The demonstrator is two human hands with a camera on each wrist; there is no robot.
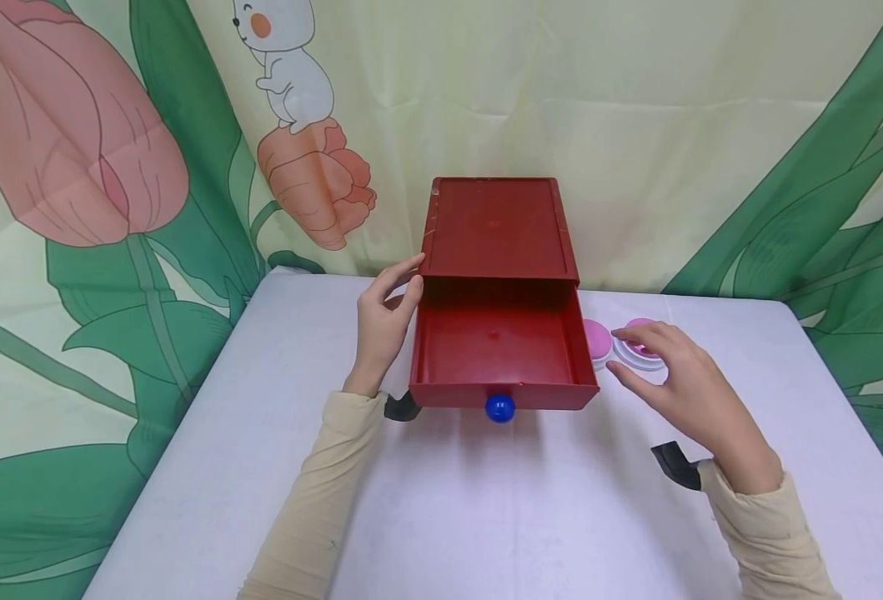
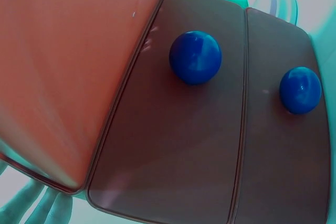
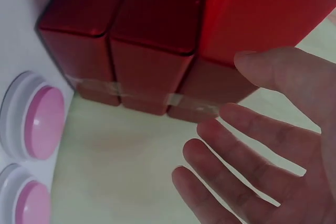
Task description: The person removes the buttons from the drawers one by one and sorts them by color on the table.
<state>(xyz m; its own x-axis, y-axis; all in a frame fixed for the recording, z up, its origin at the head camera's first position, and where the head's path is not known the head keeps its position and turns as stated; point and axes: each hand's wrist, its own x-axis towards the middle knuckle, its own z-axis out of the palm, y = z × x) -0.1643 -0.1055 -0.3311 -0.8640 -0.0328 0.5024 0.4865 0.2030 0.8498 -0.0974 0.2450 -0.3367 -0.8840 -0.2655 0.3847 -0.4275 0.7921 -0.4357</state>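
Observation:
A red drawer cabinet [image 1: 495, 225] stands at the back of the table, its top drawer [image 1: 501, 350] pulled out. Nothing lies in that drawer, and a blue knob [image 1: 500, 408] sits on its front. My left hand [image 1: 384, 321] is at the cabinet's left side, fingertips at the top front corner; in the left wrist view its fingers [image 2: 58, 208] show beneath the drawer's edge. To the right of the drawer, my right hand [image 1: 681, 379] is raised with fingers spread and holds nothing. In the right wrist view its thumb [image 3: 278, 69] overlaps the drawer.
Two round white pieces with pink domed tops, one pink dome [image 3: 44, 123] and another pink dome [image 3: 32, 203], stand right of the cabinet. Lower drawers carry blue knobs [image 2: 300, 90]. A printed curtain [image 1: 621, 125] hangs behind the white table [image 1: 441, 517].

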